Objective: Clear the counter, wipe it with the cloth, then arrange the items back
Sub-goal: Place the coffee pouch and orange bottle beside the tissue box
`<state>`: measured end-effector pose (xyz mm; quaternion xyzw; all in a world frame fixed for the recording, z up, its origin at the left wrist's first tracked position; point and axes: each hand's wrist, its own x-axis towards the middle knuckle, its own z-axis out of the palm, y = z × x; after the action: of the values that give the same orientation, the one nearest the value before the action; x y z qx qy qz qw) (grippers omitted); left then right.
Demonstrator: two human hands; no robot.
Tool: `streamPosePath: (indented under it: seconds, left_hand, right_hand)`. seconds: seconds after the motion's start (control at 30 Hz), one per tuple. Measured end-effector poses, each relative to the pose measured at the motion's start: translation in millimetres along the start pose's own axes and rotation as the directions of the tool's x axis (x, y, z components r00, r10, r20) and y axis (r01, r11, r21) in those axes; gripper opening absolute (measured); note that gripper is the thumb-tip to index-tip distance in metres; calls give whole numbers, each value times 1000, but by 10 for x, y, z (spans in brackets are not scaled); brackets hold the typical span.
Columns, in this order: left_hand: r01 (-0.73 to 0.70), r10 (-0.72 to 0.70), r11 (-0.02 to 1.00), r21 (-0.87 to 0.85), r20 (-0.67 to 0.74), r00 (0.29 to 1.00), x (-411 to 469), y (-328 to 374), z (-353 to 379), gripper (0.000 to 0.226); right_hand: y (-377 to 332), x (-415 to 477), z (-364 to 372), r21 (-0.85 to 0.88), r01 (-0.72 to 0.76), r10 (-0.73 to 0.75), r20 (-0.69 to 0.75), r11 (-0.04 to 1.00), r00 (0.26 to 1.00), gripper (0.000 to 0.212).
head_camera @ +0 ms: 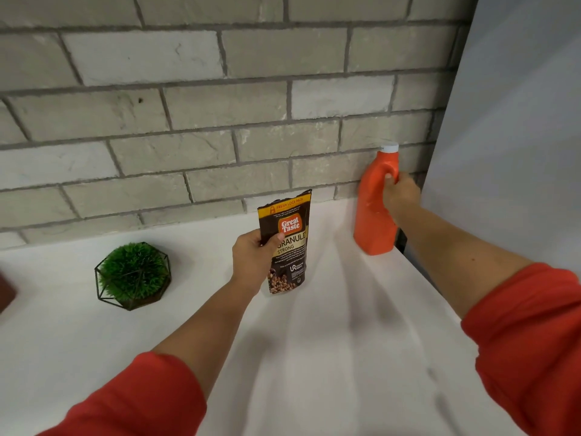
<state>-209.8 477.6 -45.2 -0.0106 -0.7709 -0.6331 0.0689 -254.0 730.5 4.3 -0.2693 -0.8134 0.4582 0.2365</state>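
Note:
My left hand (251,258) grips a dark brown coffee pouch (287,247) by its left edge, thumb on the front, and holds it upright over the white counter (314,341). My right hand (400,193) is wrapped around the handle of an orange bottle (374,209) with a white cap. The bottle stands at the counter's back right corner, close to the brick wall. Whether its base rests on the counter or hovers just above it, I cannot tell. No cloth is in view.
A small green artificial plant (133,275) in a dark wire-frame pot sits on the counter at the left. A dark red object (6,292) pokes in at the left edge. A grey brick wall (220,121) backs the counter and a pale panel (509,152) bounds its right side.

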Motion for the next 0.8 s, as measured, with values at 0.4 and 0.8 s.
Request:
streamPosePath:
  seconds: [0.4, 0.8]
  left_hand:
    - [-55, 57, 998, 36, -66, 996, -94, 113, -150, 30]
    - [-149, 154, 987, 59, -87, 984, -428, 290, -751, 22]
  right_hand:
    - [-83, -253, -176, -158, 223, -221, 28, 962, 975, 37]
    - [-739, -1188, -190, -242, 460, -406, 242, 854, 881, 41]
